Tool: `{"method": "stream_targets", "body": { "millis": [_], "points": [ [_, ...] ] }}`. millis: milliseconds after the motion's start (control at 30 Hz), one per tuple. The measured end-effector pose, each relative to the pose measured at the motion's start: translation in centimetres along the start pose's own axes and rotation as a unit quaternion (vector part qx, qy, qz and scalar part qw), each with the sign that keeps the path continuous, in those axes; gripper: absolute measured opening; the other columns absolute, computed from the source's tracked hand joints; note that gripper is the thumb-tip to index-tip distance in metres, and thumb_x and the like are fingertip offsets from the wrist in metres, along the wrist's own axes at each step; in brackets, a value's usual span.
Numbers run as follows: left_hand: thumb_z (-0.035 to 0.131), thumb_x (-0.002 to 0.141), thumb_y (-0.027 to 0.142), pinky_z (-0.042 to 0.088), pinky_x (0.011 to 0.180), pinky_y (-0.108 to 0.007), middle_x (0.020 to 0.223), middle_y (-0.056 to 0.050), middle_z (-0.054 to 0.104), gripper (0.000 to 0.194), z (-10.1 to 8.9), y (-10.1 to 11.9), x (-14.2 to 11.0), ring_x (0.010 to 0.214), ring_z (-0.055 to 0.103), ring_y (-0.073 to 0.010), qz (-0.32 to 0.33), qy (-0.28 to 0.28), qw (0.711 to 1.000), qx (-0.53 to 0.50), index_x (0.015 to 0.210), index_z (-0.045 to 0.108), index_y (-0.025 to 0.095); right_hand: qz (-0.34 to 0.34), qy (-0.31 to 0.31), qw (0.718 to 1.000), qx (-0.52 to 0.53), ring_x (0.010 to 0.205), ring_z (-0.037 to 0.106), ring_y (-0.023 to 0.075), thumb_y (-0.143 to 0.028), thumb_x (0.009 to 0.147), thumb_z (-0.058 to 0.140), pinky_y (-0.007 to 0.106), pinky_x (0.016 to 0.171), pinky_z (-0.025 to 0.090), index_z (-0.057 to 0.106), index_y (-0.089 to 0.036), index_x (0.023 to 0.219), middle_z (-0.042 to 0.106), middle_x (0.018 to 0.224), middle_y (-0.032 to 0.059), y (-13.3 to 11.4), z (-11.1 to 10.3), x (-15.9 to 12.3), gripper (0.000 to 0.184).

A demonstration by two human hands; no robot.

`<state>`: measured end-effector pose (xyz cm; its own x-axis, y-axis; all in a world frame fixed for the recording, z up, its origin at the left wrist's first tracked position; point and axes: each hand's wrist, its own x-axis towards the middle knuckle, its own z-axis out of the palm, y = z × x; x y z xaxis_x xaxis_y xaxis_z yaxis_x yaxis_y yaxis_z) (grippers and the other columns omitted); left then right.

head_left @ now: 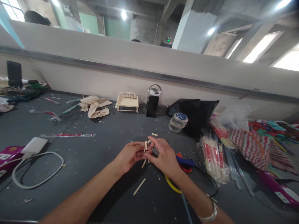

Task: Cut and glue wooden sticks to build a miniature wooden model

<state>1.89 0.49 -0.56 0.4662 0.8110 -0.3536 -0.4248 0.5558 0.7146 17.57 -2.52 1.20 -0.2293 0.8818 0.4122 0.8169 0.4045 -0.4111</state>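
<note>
Over the middle of the dark table my left hand (129, 155) and my right hand (163, 155) meet, fingertips together. Between them they pinch small pale wooden stick pieces (145, 145). Each hand is closed round the pieces. More short sticks lie on the table under the hands, one of them (139, 186) nearer to me and another (154, 134) just beyond the fingers. A blue and red tool (185, 163) with a black cable rests right of my right hand. On my right wrist sits a silver bracelet (209, 214).
At the back stand a small wooden model bed (127, 101), a black bottle (153, 102) and a clear jar (177, 122). Packs of chopsticks (213, 158) and coloured materials crowd the right. A white charger with cable (35, 146), a ruler (67, 135) and cloth (94, 107) lie left.
</note>
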Motion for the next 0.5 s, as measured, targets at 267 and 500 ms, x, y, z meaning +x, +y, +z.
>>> {"method": "stream_targets", "body": {
  "millis": [267,500],
  "points": [
    [0.068,0.073,0.02,0.053,0.07,-0.028,0.08,-0.011,0.073,0.016,-0.17,-0.19,0.03,0.065,0.067,-0.015,-0.021,-0.012,0.999,0.033,0.085,0.069,0.009,-0.035,-0.034,0.998,-0.035,0.096,0.055,0.0249,-0.029,0.073,0.072,0.037,0.081,0.05,0.059,-0.021,0.113,0.062,0.099,0.0069,0.64,0.04,-0.12,0.043],
    [0.07,0.071,0.02,0.052,0.069,-0.027,0.081,-0.012,0.073,0.018,-0.1,-0.01,-0.11,0.064,0.066,-0.0145,-0.023,-0.023,0.999,0.035,0.084,0.07,0.008,-0.041,-0.028,0.998,-0.031,0.095,0.055,0.0235,-0.028,0.077,0.068,0.036,0.081,0.05,0.062,-0.019,0.111,0.064,0.098,0.0074,0.57,0.12,-0.15,0.036]
  ]
}}
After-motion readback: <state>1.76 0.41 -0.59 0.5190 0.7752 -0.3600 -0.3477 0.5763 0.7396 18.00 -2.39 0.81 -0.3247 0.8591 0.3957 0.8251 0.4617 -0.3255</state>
